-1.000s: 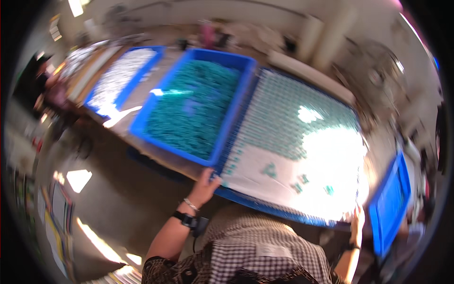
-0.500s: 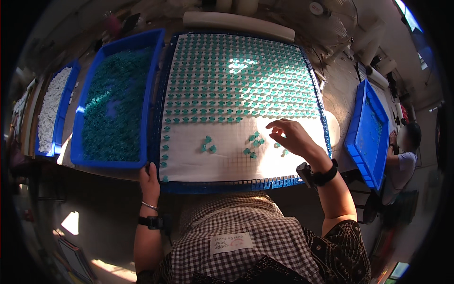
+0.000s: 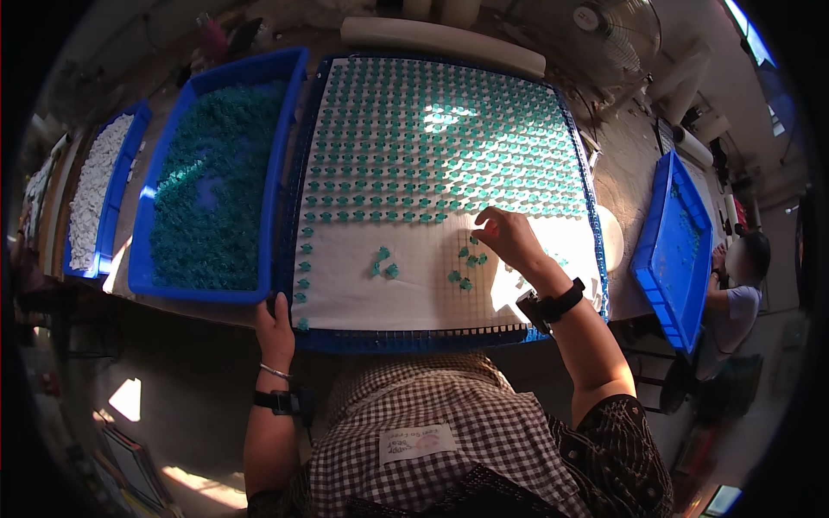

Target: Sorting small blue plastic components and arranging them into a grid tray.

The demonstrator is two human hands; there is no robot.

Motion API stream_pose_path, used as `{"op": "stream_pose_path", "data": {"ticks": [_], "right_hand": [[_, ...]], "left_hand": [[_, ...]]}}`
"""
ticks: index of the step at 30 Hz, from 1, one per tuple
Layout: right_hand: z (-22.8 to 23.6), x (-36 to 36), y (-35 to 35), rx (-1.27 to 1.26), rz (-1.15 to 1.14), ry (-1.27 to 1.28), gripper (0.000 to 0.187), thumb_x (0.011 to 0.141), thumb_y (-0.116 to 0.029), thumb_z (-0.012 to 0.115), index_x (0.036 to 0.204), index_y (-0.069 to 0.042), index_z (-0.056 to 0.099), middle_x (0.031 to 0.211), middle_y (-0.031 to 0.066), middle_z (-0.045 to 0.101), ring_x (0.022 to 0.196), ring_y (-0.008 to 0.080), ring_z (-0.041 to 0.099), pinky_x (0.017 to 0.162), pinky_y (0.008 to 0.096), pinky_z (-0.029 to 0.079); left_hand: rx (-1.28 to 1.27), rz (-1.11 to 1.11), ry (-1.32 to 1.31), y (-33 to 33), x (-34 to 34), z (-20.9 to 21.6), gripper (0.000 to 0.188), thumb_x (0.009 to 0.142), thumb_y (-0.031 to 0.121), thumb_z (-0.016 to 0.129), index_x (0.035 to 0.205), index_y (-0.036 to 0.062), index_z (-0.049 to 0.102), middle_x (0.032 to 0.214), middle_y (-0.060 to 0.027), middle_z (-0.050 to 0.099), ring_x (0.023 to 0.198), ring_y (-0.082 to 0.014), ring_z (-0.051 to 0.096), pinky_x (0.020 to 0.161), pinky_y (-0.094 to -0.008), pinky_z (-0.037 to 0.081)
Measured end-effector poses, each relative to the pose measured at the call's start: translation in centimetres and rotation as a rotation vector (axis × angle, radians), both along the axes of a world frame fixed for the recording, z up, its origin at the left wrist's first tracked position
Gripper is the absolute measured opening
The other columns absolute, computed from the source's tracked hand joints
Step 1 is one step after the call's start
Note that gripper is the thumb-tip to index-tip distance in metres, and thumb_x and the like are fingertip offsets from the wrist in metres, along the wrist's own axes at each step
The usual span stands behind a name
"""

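Note:
A white sheet (image 3: 345,298) lies in a blue frame (image 3: 406,339), its far part covered with close rows of small green plastic pieces (image 3: 371,186). My right hand (image 3: 511,242) hovers over the sheet just past the end of the nearest full row. Its thumb and forefinger are pinched together; what lies between them is too small to make out. Below the fingertips sit several loose green pieces (image 3: 465,282), and another small cluster (image 3: 385,266) rests further left. At the frame's near left corner my left hand (image 3: 275,335) grips the edge, thumb on top, other fingers hidden.
A blue tub (image 3: 197,293) of green pieces stands left of the frame, with a blue tray (image 3: 112,207) of white pieces beyond. To the right is a tilted blue tray (image 3: 669,285); a person (image 3: 738,298) sits behind it. A pale roll (image 3: 440,45) lies at the back.
My right hand has moved slightly left and its fingers have closed from apart into a pinch. My left hand stays at the frame's corner. The whole view has shifted a little.

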State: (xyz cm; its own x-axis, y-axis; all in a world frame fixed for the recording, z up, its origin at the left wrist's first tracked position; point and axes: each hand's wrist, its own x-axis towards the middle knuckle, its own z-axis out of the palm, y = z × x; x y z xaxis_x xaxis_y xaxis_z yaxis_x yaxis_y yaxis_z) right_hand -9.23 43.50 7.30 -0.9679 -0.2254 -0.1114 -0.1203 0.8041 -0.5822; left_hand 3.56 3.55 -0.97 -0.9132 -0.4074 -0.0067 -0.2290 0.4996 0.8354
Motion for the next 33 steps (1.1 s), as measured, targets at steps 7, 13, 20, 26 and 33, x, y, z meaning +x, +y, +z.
{"op": "stream_pose_path", "data": {"ticks": [7,13,20,26,33], "right_hand": [[-0.1,0.8,0.7,0.035,0.174,0.15,0.016,0.08,-0.013,0.071,0.089,-0.004,0.061,0.086,0.0117,0.064,0.075,0.0235,0.066,0.068,0.0338,0.053],[-0.3,0.5,0.1,0.072,0.083,0.142,0.016,0.084,-0.014,0.065,0.095,-0.003,0.066,0.09,0.0126,0.064,0.077,0.0256,0.065,0.07,0.0346,0.053],[0.7,-0.7,-1.3,-0.017,0.058,0.118,0.017,0.087,-0.013,0.058,0.099,-0.006,0.068,0.097,0.0144,0.064,0.083,0.0312,0.063,0.075,0.0392,0.05],[0.2,-1.3,-2.9,0.068,0.106,0.08,0.016,0.088,-0.014,0.057,0.098,-0.006,0.067,0.093,0.0147,0.061,0.087,0.0322,0.061,0.078,0.04,0.049],[-0.1,-1.2,-2.7,0.019,0.098,0.094,0.014,0.086,-0.016,0.062,0.096,-0.006,0.066,0.091,0.0125,0.061,0.084,0.0313,0.061,0.075,0.0408,0.049]], "left_hand": [[0.019,0.005,0.02,0.1,0.1,-0.2,0.051,0.095,0.037,0.051,0.12,-0.0077,0.05,0.117,-0.0224,0.056,0.111,-0.0328,0.053,0.096,-0.0383,0.039],[0.013,0.022,0.006,0.1,0.1,-0.2,0.052,0.095,0.037,0.052,0.119,-0.0084,0.05,0.116,-0.0227,0.057,0.11,-0.0331,0.054,0.095,-0.0383,0.04],[-0.002,0.021,0.016,0.1,0.1,0.0,0.054,0.094,0.038,0.052,0.118,-0.0097,0.051,0.115,-0.0245,0.057,0.109,-0.0344,0.055,0.095,-0.0383,0.04],[-0.007,0.038,-0.001,0.2,0.4,0.0,0.053,0.094,0.038,0.052,0.118,-0.0094,0.051,0.116,-0.0252,0.057,0.11,-0.0352,0.054,0.095,-0.0385,0.04],[-0.006,0.018,0.008,0.5,0.1,0.4,0.054,0.094,0.039,0.051,0.119,-0.0092,0.051,0.116,-0.0251,0.057,0.109,-0.0359,0.054,0.095,-0.0385,0.04]]}}
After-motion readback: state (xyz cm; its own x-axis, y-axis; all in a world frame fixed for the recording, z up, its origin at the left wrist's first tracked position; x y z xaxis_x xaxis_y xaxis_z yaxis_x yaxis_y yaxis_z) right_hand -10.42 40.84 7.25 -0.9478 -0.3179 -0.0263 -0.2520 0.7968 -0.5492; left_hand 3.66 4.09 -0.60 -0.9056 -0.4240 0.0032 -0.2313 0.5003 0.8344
